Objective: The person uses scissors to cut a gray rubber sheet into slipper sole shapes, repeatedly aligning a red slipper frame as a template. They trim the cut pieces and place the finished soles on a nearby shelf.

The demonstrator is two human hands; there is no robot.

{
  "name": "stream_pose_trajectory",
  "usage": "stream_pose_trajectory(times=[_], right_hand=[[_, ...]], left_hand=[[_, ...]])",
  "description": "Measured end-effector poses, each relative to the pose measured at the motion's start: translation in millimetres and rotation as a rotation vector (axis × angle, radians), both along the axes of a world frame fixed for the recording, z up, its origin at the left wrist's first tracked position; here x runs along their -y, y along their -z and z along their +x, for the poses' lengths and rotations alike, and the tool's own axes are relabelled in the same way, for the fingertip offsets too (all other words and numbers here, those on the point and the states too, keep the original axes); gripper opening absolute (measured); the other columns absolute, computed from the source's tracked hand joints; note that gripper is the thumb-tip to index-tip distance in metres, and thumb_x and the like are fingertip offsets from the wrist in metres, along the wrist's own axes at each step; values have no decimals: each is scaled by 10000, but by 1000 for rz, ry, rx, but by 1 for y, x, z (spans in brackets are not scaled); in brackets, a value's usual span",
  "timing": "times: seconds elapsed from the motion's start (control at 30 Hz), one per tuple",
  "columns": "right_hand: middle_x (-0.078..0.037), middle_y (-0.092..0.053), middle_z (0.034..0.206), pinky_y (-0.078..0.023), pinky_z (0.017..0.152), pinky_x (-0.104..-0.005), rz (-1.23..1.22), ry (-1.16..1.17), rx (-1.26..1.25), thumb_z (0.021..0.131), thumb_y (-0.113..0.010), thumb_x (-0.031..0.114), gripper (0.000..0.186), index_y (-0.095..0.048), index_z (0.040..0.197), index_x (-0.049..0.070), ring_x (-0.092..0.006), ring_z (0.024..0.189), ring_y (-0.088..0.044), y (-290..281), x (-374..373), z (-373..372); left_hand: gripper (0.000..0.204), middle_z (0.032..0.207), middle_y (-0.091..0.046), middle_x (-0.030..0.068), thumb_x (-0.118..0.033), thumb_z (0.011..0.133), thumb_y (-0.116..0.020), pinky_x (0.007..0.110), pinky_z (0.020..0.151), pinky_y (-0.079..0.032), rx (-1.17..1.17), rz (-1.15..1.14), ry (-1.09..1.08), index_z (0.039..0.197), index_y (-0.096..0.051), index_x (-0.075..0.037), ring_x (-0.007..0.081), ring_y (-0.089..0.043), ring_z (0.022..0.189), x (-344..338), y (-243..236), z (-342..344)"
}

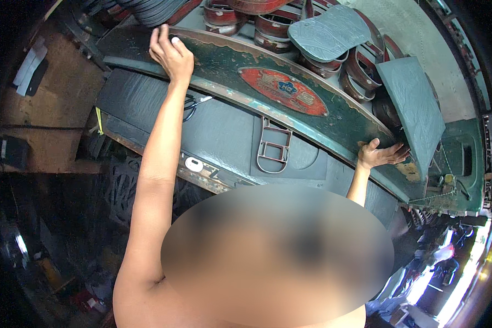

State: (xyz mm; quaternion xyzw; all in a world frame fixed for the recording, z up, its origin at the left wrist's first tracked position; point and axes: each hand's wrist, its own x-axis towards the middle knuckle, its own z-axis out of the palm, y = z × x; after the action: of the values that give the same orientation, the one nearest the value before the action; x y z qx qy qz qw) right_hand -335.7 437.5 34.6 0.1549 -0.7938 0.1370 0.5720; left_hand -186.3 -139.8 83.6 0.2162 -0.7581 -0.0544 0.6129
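My left hand (173,59) is raised to the far left end of a dark green machine beam (213,60). Its fingers are apart and bent a little at the beam's upper edge, just below a stack of dark grey sole-shaped pieces (155,10); whether they touch the stack I cannot tell. At the beam's right end, my right hand (381,156) is open with spread fingers, the tips beside the lower edge of a grey textured sheet (412,109). Neither hand holds anything visible. Below the beam, a metal cutting die (274,146) lies on a dark grey sheet (311,172).
Several sole-shaped cutting dies (273,24) stand on top of the beam, with a grey sole-shaped piece (329,33) over one. Scissors (191,106) lie under the beam near a white oval object (194,164). A red oval plate (284,91) marks the beam's front.
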Motion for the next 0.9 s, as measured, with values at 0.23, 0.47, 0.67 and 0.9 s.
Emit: stream_pose_trajectory(times=[0.23,0.47,0.67,0.9], right_hand=[[-290,-233,1629,-104,1217,-658,-26,19,22,1015,-380,677,883,-280,1586,11,-483,1527,-151,5,-2,0],[-277,-267,1613,-123,1214,-661,-16,30,39,1017,-382,670,873,-304,1572,1,-482,1517,-173,4,-3,1],[-260,-240,1635,-123,1211,-665,-15,39,37,1023,-373,670,863,-270,1601,37,-492,1519,-172,6,-4,2],[-256,-245,1639,-130,1217,-655,13,34,18,1022,-384,661,868,-282,1594,16,-479,1523,-178,5,-6,1]], left_hand=[[480,1507,-441,166,-150,952,-557,565,1159,-265,198,-163,120,1431,-542,-151,361,-375,1435,11,-10,14],[482,1515,-418,143,-177,961,-542,565,1172,-261,214,-145,128,1441,-499,-162,381,-338,1453,11,-5,12],[488,1524,-399,146,-198,967,-532,570,1172,-259,236,-136,119,1451,-479,-174,383,-321,1461,11,-5,12],[497,1527,-397,152,-197,962,-523,579,1172,-252,220,-140,111,1455,-470,-181,388,-317,1463,12,-1,9]])
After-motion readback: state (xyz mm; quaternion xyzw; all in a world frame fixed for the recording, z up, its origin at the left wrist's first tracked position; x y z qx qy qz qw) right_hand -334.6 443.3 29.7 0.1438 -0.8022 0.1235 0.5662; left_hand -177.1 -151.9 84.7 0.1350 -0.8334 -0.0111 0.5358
